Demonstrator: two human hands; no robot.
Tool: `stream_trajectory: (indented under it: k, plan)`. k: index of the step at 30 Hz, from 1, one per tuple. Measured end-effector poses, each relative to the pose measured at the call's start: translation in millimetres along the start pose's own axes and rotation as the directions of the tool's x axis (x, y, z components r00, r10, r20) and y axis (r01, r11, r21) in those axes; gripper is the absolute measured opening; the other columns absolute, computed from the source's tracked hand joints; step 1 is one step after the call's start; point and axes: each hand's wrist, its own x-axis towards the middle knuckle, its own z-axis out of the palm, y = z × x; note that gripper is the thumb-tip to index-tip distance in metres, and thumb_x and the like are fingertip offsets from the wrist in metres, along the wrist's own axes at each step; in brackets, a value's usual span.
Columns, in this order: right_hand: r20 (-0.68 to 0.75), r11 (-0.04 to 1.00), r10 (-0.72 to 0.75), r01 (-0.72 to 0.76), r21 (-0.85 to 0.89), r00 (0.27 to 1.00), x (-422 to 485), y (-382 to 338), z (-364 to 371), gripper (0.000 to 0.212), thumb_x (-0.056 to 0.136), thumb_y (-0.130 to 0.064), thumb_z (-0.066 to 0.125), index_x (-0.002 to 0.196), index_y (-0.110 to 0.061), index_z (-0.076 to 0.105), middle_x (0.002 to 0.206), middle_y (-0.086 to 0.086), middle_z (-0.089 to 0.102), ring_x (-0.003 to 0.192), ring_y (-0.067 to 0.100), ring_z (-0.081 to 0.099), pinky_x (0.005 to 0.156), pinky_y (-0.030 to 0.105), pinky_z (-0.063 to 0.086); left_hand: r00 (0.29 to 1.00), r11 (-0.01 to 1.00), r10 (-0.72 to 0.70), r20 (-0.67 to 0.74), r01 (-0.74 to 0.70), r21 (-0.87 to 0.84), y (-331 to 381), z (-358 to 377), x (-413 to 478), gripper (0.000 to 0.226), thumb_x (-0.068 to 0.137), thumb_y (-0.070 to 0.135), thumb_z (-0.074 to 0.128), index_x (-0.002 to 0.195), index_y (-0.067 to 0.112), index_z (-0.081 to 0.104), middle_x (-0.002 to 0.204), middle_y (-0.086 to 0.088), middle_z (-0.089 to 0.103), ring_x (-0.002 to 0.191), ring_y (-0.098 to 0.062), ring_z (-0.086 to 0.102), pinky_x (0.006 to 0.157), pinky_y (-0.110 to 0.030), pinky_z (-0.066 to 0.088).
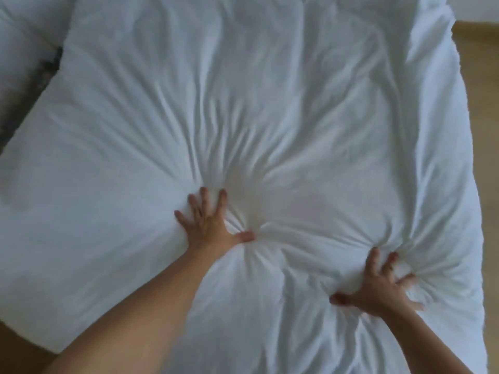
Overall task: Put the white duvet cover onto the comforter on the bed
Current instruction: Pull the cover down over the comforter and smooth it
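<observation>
Head view: the cover fills nearly the whole frame, white, puffy and creased, spread out from the top edge to the bottom.
Cover edges: the left edge slants from the upper left down to the lower left; the right edge runs down the right side of the frame.
Left hand: just left of the frame's middle, palm down on the cover; fingers spread wide and straight, thumb out to the right; creases fan upward from it.
Right hand: lower right, palm down on the cover, blurred; fingers spread and slightly bent, tips pressing into the cloth, thumb out to the left; folds gather at the fingertips.
Arms: both bare, entering from the bottom edge.
Pillows: white, upper left corner, beside the cover.
Dark strip: patterned, at the left edge, between pillows and cover.
Floor: tan, along the right edge and in the lower left corner.
</observation>
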Motion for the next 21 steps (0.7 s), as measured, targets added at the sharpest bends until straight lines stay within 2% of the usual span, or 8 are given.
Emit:
stream_trajectory:
  k: [2, 4, 7, 9, 11, 15, 19, 21]
  plan:
    - [-0.054, 0.996, 0.025, -0.02, 0.084, 0.998, -6.4, -41.3, 8.9, 0.175, 0.034, -0.084, 0.081, 0.154, -0.021, -0.03, 0.159, 0.014, -0.039, 0.146, 0.052, -0.025, 0.104, 0.085, 0.009, 0.994, 0.998, 0.061, 0.091, -0.059, -0.02, 4.4, 22.6, -6.7, 0.133, 0.045, 0.11, 0.028, 0.154, 0.048, -0.016, 0.164, -0.003, -0.032, 0.15, -0.039, -0.027, 0.105, -0.078, -0.014]
    - [-0.11, 0.997, -0.053, 0.06, 0.058, 0.992, -19.7, -98.2, 27.7, 0.173, 0.034, -0.088, 0.075, 0.154, -0.022, -0.03, 0.159, 0.015, -0.039, 0.146, 0.051, -0.028, 0.103, 0.086, 0.006, 0.973, 0.98, 0.196, 0.119, -0.196, -0.013, -0.8, 32.7, -16.3, 0.118, 0.055, 0.106, 0.023, 0.153, 0.052, -0.012, 0.165, -0.001, -0.029, 0.151, -0.04, -0.024, 0.104, -0.077, -0.015]
    - [-0.182, 0.978, -0.207, 0.204, -0.036, 0.961, -41.5, -164.4, 79.9, 0.157, 0.042, -0.095, 0.067, 0.15, -0.04, -0.032, 0.156, 0.003, -0.046, 0.144, 0.047, -0.034, 0.099, 0.087, 0.003, 0.904, 0.894, 0.428, -0.021, -0.42, 0.155, -68.7, 19.8, 8.0, 0.101, 0.069, 0.1, 0.024, 0.156, 0.05, 0.013, 0.171, 0.0, -0.004, 0.155, -0.036, 0.001, 0.118, -0.062, 0.003]
    - [-0.187, 0.969, -0.246, 0.24, -0.054, 0.951, -52.2, -185.4, 108.2, 0.143, 0.045, -0.1, 0.055, 0.146, -0.05, -0.034, 0.155, -0.002, -0.047, 0.142, 0.045, -0.039, 0.097, 0.088, -0.002, 0.88, 0.884, 0.442, -0.172, -0.394, 0.254, -124.1, 9.6, 22.6, 0.099, 0.075, 0.096, 0.028, 0.156, 0.039, 0.031, 0.17, -0.005, 0.012, 0.155, -0.033, 0.011, 0.123, -0.055, 0.004]
    - [-0.216, 0.965, -0.264, 0.255, -0.067, 0.94, -62.7, -197.0, 131.7, 0.133, 0.045, -0.106, 0.039, 0.143, -0.054, -0.035, 0.156, -0.004, -0.045, 0.141, 0.043, -0.042, 0.097, 0.088, -0.007, 0.886, 0.909, 0.386, -0.255, -0.318, 0.271, -151.1, 20.2, 13.6, 0.093, 0.082, 0.089, 0.031, 0.156, 0.032, 0.033, 0.169, -0.008, 0.014, 0.155, -0.036, 0.01, 0.122, -0.061, -0.002]
    - [-0.208, 0.964, -0.264, 0.253, -0.078, 0.942, -90.7, -222.8, 176.9, 0.131, 0.042, -0.112, 0.014, 0.138, -0.044, -0.044, 0.154, 0.002, -0.049, 0.139, 0.043, -0.045, 0.098, 0.084, -0.016, 0.923, 0.936, 0.342, -0.174, -0.318, 0.153, -128.6, 67.8, -47.3, 0.079, 0.092, 0.071, 0.03, 0.159, 0.031, 0.022, 0.17, -0.009, 0.007, 0.155, -0.039, 0.004, 0.114, -0.075, -0.005]
    - [-0.21, 0.968, -0.249, 0.236, -0.087, 0.945, -110.9, -219.0, 205.4, 0.136, 0.041, -0.112, 0.013, 0.145, -0.041, -0.039, 0.153, 0.0, -0.051, 0.142, 0.038, -0.043, 0.098, 0.083, -0.019, 0.785, 0.767, 0.613, -0.093, -0.562, 0.311, -175.5, 60.7, -53.6, 0.076, 0.092, 0.074, 0.028, 0.158, 0.036, 0.029, 0.169, -0.005, 0.013, 0.154, -0.034, 0.013, 0.119, -0.067, 0.003]
    - [-0.232, 0.976, -0.218, 0.208, -0.066, 0.948, -118.5, -219.4, 211.0, 0.137, 0.04, -0.111, 0.016, 0.143, -0.041, -0.041, 0.152, 0.0, -0.052, 0.142, 0.038, -0.042, 0.098, 0.084, -0.016, 0.781, 0.76, 0.611, -0.131, -0.532, 0.373, -216.1, 41.0, -40.3, 0.085, 0.087, 0.083, 0.026, 0.157, 0.035, 0.033, 0.169, -0.005, 0.017, 0.154, -0.031, 0.015, 0.123, -0.06, 0.002]
